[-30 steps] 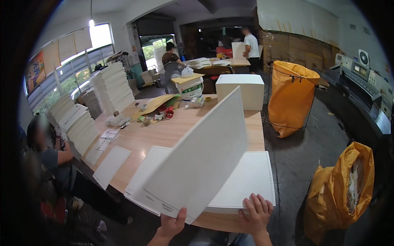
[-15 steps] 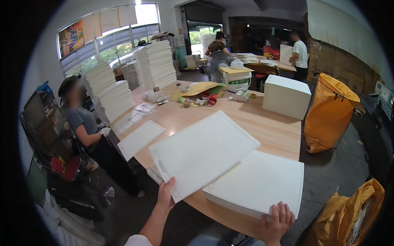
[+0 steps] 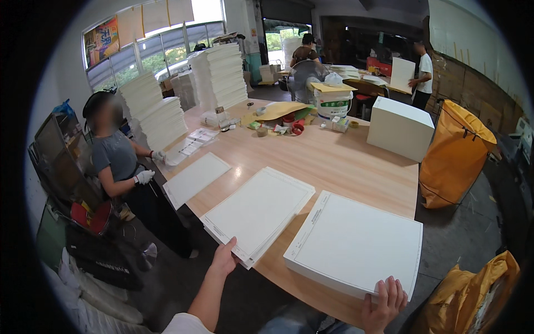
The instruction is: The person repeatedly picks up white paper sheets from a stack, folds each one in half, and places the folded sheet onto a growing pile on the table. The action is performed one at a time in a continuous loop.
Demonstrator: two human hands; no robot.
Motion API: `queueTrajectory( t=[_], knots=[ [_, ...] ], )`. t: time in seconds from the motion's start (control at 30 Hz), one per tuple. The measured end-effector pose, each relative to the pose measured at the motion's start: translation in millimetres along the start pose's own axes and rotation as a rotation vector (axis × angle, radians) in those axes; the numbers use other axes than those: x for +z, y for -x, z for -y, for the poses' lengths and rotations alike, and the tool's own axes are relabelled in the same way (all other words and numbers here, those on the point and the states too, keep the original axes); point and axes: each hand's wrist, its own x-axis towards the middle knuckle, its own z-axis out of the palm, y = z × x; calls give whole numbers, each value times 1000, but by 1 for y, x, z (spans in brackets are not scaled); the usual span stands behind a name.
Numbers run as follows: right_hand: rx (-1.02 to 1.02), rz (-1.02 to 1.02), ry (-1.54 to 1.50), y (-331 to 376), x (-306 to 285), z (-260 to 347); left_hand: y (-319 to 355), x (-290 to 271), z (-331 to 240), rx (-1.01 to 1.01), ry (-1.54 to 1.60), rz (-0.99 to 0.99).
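Note:
My left hand (image 3: 225, 257) pinches the near edge of a white printed sheet (image 3: 258, 203), thumb on top and fingers under the edge. This sheet lies on a low, slightly uneven pile of like sheets at the table's front edge. To its right stands a thicker, squared stack of white sheets (image 3: 356, 245) with a thin printed border and small print along its left side. My right hand (image 3: 385, 303) rests at that stack's near right corner, its fingers lying on the top sheet and the thumb against the side.
Farther left lies another thin sheet pile (image 3: 197, 179), beside a gloved co-worker (image 3: 114, 158). A bucket (image 3: 332, 104), tape rolls (image 3: 297, 129) and a tall paper block (image 3: 400, 129) stand toward the back. Orange sacks (image 3: 457, 153) flank the right side. Tall paper stacks (image 3: 219, 78) rise at the far left.
My left hand has brought the raised sheet down onto the low left pile, uncovering the right stack's left part. My right hand stays at the stack's corner. The co-worker's hand has reached toward the table.

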Motion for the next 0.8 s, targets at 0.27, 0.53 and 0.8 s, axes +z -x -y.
queueTrajectory(
  t=[0.27, 0.53, 0.8],
  knots=[
    [-9, -10, 16, -3, -6, 2, 8, 17, -3, -18, -74, -39],
    [366, -190, -763, 15, -57, -41, 70, 6, -51, 416, -1355, -440],
    [827, -29, -634, 29, -10, -101, 143, 279, -3, 902, -896, 935]
  ],
)
